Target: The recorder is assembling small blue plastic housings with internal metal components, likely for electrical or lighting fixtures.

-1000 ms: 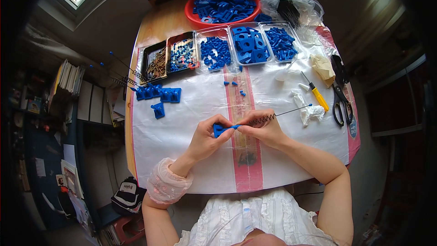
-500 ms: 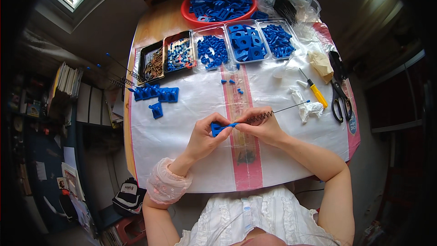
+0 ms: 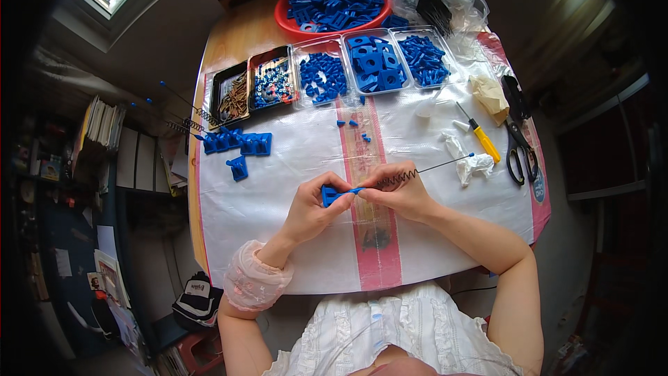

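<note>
My left hand (image 3: 310, 207) is closed on a blue plastic bracket (image 3: 328, 196), its wider end showing between thumb and fingers. In my right hand (image 3: 403, 195), closed in a pinch, is a black wire rod (image 3: 445, 163) with a coiled spring section; its blue-tipped end points up to the right. The two hands meet over the table's middle stripe, and the rod's near end comes to the bracket's narrow end. Fingers hide how the two parts join there.
Blue brackets (image 3: 256, 144) stand to the left, several carrying spring rods. Ahead are trays of screws (image 3: 234, 101), small hardware (image 3: 272, 85) and blue parts (image 3: 376, 63), then a red basin (image 3: 282, 19). At right lie a yellow-handled screwdriver (image 3: 485, 145), black scissors (image 3: 517, 160) and crumpled tissue (image 3: 474, 168).
</note>
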Demonstrator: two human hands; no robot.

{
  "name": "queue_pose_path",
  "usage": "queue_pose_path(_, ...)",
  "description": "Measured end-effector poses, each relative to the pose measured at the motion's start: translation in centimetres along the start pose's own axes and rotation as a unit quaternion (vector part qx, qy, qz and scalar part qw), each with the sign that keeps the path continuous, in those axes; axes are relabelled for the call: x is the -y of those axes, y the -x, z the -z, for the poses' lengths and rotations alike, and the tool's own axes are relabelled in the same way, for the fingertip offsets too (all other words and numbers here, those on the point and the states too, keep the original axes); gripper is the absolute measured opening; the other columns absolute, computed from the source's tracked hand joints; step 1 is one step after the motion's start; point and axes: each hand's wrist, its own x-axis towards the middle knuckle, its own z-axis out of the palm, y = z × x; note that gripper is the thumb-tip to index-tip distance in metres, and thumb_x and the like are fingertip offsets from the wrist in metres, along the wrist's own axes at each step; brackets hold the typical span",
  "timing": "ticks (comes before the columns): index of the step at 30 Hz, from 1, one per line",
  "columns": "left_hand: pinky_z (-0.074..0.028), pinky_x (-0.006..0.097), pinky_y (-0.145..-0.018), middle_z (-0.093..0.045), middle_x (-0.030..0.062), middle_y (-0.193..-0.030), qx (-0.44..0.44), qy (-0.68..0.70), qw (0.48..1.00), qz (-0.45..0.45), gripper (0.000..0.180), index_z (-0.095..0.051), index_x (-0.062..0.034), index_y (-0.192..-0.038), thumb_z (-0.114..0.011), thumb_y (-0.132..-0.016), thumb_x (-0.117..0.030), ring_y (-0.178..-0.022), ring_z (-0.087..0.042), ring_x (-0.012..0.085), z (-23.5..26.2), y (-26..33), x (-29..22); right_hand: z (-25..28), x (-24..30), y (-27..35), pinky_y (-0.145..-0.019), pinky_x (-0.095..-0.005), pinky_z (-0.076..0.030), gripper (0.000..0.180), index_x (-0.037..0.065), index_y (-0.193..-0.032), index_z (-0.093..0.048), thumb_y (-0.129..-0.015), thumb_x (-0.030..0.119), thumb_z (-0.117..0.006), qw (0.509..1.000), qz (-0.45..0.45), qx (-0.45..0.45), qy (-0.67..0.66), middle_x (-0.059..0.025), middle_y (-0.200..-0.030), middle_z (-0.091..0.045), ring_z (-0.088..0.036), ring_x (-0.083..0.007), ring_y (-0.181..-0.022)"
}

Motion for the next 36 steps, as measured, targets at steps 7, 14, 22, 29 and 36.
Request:
queue_pose_path(7, -0.044, 0.018, -0.064, -0.062, -0.0009, -0.086, 0.012, 0.017, 1.0, 0.006, 0.01, -0.063, -0.0001, -0.095, -0.069, -0.091, -0.007, -0.075, -0.054, 0.0018, 0.11, 0.04, 0.1, 0.03, -0.46, 0.0, -0.063, -0.0195, -0.048, 0.006, -0.003, -0.085, -0.073, -0.081, 0.0, -0.076, 1.0, 0.019, 0.001, 0.009, -0.003, -0.08, -0.069, -0.061, -0.005, -0.072)
queue_pose_path(14, -0.047, 0.019, -0.065, -0.063, 0.0, -0.086, 0.021, 0.02, 1.0, 0.004, 0.011, -0.062, 0.0, -0.096, -0.068, -0.092, -0.008, -0.075, -0.057, 0.0033, 0.23, 0.03, 0.18, -0.01, -0.46, -0.03, -0.061, -0.0191, -0.048, 0.007, -0.003, -0.085, -0.073, -0.082, 0.003, -0.076, 1.0, 0.026, 0.001, 0.017, -0.0022, -0.078, -0.069, -0.061, -0.0041, -0.07)
queue_pose_path(22, -0.047, 0.019, -0.063, -0.063, 0.0007, -0.083, 0.03, 0.037, 0.999, 0.011, 0.011, -0.062, -0.0005, -0.097, -0.068, -0.093, -0.009, -0.073, -0.058, 0.004, 0.28, -0.07, 0.17, -0.03, -0.39, -0.03, -0.061, -0.0186, -0.047, 0.007, -0.003, -0.085, -0.073, -0.082, 0.003, -0.076, 1.0, 0.015, 0.001, 0.007, -0.0017, -0.078, -0.069, -0.061, -0.0035, -0.07)
queue_pose_path(29, -0.045, 0.018, -0.062, -0.062, -0.0014, -0.083, 0.032, 0.032, 0.999, 0.019, 0.012, -0.062, -0.0008, -0.096, -0.069, -0.092, -0.01, -0.072, -0.056, 0.0021, 0.32, -0.04, 0.08, 0.06, -0.46, 0.02, -0.06, -0.0186, -0.047, 0.007, -0.003, -0.085, -0.073, -0.082, 0.003, -0.076, 1.0, 0.019, 0.003, 0.007, -0.0016, -0.078, -0.069, -0.06, -0.0034, -0.07)
queue_pose_path(36, -0.042, 0.016, -0.059, -0.061, -0.003, -0.082, 0.038, -0.004, 0.999, 0.016, 0.013, -0.063, -0.0023, -0.094, -0.072, -0.089, -0.009, -0.07, -0.053, 0.0003, 0.58, -0.12, -0.05, 0.17, -0.38, 0.1, -0.06, -0.0187, -0.047, 0.007, -0.002, -0.087, -0.073, -0.081, 0.002, -0.076, 1.0, 0.006, 0.014, 0.007, -0.0018, -0.078, -0.069, -0.061, -0.0034, -0.07)
